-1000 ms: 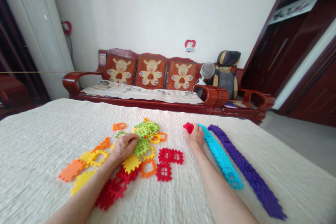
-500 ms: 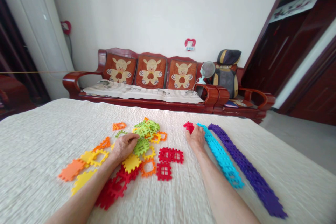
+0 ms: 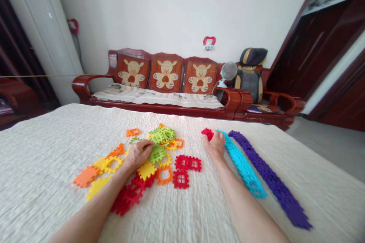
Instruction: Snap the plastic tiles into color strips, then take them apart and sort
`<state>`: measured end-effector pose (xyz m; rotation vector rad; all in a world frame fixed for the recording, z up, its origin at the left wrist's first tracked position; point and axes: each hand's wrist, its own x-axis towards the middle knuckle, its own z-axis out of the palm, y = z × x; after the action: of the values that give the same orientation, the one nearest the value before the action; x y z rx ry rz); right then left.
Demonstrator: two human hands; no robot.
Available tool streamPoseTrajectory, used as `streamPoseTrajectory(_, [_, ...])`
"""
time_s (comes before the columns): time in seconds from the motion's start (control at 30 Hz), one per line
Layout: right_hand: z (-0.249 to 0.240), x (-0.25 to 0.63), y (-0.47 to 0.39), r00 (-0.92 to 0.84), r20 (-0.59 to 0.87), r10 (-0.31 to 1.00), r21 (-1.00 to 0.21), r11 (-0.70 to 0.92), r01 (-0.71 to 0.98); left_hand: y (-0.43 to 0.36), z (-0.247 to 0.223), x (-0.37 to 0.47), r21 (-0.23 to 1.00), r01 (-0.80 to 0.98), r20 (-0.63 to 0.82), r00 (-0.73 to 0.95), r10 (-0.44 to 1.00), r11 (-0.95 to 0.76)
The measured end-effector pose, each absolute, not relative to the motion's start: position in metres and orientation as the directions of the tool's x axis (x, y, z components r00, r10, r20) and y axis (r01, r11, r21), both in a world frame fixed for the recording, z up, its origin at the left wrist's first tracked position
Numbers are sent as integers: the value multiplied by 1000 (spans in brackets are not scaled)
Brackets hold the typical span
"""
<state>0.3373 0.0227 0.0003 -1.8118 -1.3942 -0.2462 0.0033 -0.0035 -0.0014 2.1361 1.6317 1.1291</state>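
Note:
My left hand (image 3: 139, 154) is closed over the mixed pile, its fingertips pressed together beside the green window-pattern tiles (image 3: 162, 135). Whatever those fingers hold is hidden. Around it lie a yellow square tile (image 3: 147, 170), an orange frame tile (image 3: 164, 175) and overlapping dark red tiles (image 3: 129, 195). My right hand (image 3: 216, 145) grips red interlocking tiles (image 3: 207, 133) at the far side of the cloth, left of the light blue row (image 3: 242, 165). Between my two hands rest several red window tiles (image 3: 181, 179).
A long overlapping purple row (image 3: 270, 180) runs along the right of the cream tablecloth (image 3: 51, 148). Yellow and orange tiles (image 3: 86, 176) lie at the left. Beyond the table stand a wooden sofa (image 3: 159, 108) and a small fan (image 3: 229, 71).
The camera view has shifted a little, so the scene sits slightly higher and further right. Both hands stay at nearly the same places among the tiles.

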Motion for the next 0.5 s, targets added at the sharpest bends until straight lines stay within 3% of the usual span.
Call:
streamPoseTrajectory(0.13, [-1, 336, 4, 311, 596, 740, -548, 92, 831, -5, 2, 4, 611, 714, 410, 84, 908, -342])
streamPoseTrajectory(0.3, [-1, 339, -43, 244, 483, 841, -626, 137, 768, -7, 7, 2, 668, 666, 368, 93, 925, -332])
streamPoseTrajectory(0.43, [-7, 336, -75, 271, 487, 830, -648, 135, 750, -3, 21, 0, 825, 536, 171, 67, 983, -180])
streamPoseTrajectory(0.5, [-9, 333, -83, 253, 511, 821, -635, 162, 756, -2, 30, 0, 843, 517, 147, 39, 988, -146])
